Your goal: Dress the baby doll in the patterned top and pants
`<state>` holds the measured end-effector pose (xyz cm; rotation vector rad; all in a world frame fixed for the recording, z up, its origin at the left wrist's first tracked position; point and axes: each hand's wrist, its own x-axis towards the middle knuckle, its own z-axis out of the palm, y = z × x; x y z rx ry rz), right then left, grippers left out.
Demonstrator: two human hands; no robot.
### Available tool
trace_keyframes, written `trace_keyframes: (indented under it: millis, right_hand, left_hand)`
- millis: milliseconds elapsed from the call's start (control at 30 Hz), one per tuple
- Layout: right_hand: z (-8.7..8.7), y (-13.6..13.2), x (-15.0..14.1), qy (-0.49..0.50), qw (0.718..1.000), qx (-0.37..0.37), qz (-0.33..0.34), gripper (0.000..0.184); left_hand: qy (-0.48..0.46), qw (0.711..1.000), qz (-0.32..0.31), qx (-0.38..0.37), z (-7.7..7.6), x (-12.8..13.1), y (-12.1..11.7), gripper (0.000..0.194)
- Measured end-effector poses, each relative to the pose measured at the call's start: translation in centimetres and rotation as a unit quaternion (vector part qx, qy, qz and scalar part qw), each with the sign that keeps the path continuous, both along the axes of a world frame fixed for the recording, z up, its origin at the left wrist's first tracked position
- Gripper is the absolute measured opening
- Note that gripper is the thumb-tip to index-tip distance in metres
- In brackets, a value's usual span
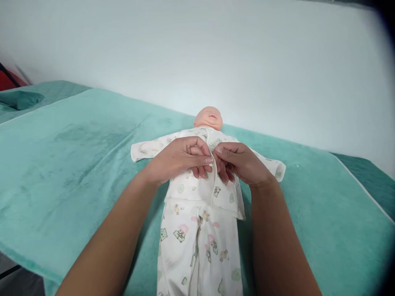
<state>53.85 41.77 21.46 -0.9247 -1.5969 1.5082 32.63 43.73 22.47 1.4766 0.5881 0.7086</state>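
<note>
A baby doll (pixel 209 117) lies on its back, dressed in a white printed shirt (pixel 185 190) and matching trousers (pixel 179 263). The shirt's sleeves stretch out to both sides. Over the chest, my left hand (pixel 188 158) pinches the front edge of the shirt beside a small button, thumb and forefinger together. Facing it, my right hand (pixel 236 160) grips the other side of the same front opening with its fingers curled. The shirt's lower front edges overlap loosely below my hands. Cloth at the fingertips is partly hidden.
A turquoise plush blanket (pixel 77 164) spreads under the doll, over a darker green cover (pixel 367 176) that shows at the sides. Behind it rises a white wall (pixel 154 53). A dark green folded cloth (pixel 20 99) lies at the far left.
</note>
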Motion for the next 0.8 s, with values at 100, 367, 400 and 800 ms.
trace_keyframes:
  millis: [100, 367, 400, 800]
  right_hand:
    - [-0.03, -0.04, 0.12, -0.002, 1.0, -0.006, 0.005, 0.022]
    - [0.57, -0.02, 0.09, -0.035, 0.998, -0.009, 0.053, 0.022]
    - [0.67, -0.05, 0.06, -0.04, 0.998, -0.011, 0.052, 0.022]
    - [0.88, -0.29, -0.03, -0.047, 0.998, -0.018, 0.039, 0.025]
  left_hand:
    - [0.01, 1.0, 0.002, -0.003, 0.12, -0.09, -0.05, 0.016]
    - [0.031, 0.999, 0.021, 0.0, 0.15, 0.18, -0.19, 0.026]
    - [0.032, 0.999, 0.023, -0.001, 0.14, 0.25, -0.22, 0.026]
    - [0.033, 0.999, 0.034, 0.004, 0.22, 0.25, -0.44, 0.014]
